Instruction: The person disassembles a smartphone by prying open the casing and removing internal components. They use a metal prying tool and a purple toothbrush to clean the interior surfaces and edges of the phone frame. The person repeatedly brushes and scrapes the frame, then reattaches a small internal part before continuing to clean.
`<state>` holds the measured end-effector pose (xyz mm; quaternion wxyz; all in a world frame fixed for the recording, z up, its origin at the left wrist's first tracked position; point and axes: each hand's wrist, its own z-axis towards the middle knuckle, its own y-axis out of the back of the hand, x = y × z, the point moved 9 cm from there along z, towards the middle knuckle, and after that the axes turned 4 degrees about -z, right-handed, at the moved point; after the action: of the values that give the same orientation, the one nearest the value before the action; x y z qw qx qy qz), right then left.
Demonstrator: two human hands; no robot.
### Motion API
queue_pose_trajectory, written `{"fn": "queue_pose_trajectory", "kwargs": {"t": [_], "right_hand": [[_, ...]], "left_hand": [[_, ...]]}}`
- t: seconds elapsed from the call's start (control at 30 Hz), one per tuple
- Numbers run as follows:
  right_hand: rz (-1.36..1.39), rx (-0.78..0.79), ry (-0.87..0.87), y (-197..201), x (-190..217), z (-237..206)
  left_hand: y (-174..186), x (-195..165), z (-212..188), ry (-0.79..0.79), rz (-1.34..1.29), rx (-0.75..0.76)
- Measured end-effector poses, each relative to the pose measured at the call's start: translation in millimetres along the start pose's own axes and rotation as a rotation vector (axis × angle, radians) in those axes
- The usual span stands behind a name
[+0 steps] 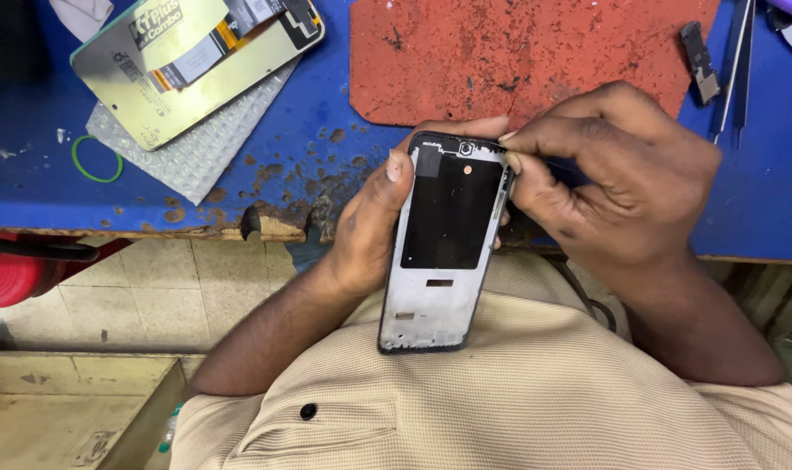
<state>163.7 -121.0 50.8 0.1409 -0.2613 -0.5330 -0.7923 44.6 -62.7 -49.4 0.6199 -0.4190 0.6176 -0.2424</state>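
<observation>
While the left hand [370, 218] cradles the stripped phone frame [444, 239] from behind, thumb pressed on its left edge at about nine o'clock, the right hand [613, 174] pinches in at the frame's top right corner, around one o'clock, fingertips closed on the rim. I'd judge the frame light and thin, a hollow shell of plastic and metal that would flex or crack if twisted, so the long side rails look the safest grip. It sits upright over the person's lap, just off the near edge of the blue workbench [326, 130]. At eleven o'clock on the bench lies a replacement display panel [195, 65] on bubble wrap [195, 152]; a red mat [518, 52] is at twelve.
</observation>
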Motion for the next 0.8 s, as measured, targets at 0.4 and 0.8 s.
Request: {"fn": "queue_pose_trajectory", "kwargs": {"t": [0.4, 0.8], "right_hand": [[0.204, -0.154, -0.132, -6.3, 12.2, 7.6], [0.140, -0.130, 0.020, -18.4, 33.8, 17.6]], "left_hand": [[0.0, -6.1, 4.3, -0.179, -0.091, 0.052], [0.6, -3.8, 0.1, -0.183, -0.099, 0.120]]}}
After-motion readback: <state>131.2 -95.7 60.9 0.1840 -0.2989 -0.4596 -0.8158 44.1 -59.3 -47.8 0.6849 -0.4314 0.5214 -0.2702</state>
